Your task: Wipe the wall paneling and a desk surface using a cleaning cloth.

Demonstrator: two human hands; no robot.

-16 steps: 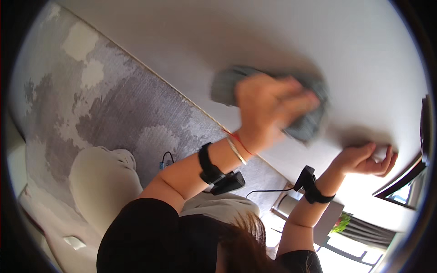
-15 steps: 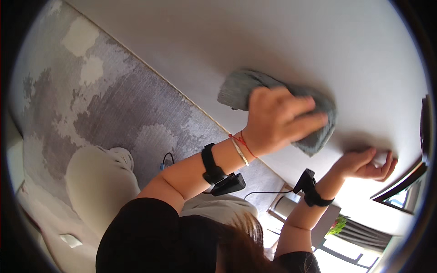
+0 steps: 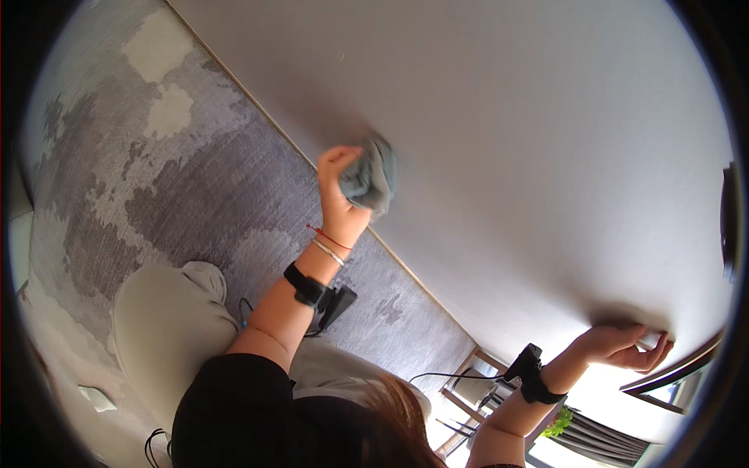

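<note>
My left hand (image 3: 341, 191) is closed around a bunched blue-grey cloth (image 3: 376, 175), held at the pale grey flat surface (image 3: 499, 156) close to its thin gold-coloured edge. The cloth is crumpled and slightly blurred, and part of it is hidden by the fingers. A red string and a pale bangle circle that wrist. Off to the right, my right hand (image 3: 624, 349) rests against the same surface, its fingers loosely curled and apart from the thumb. I see nothing held in it.
Patterned grey carpet (image 3: 156, 203) runs along the surface's edge. Each forearm wears a black strapped device, with a cable (image 3: 452, 376) leading off the right one. A wooden chair (image 3: 470, 382), a green plant (image 3: 558, 423) and dark curtains (image 3: 601, 438) stand at the lower right.
My left hand has moved left and slightly up, toward the surface's edge, with the cloth. The cloth was spread flatter and is now bunched. My right hand has shifted down a little.
</note>
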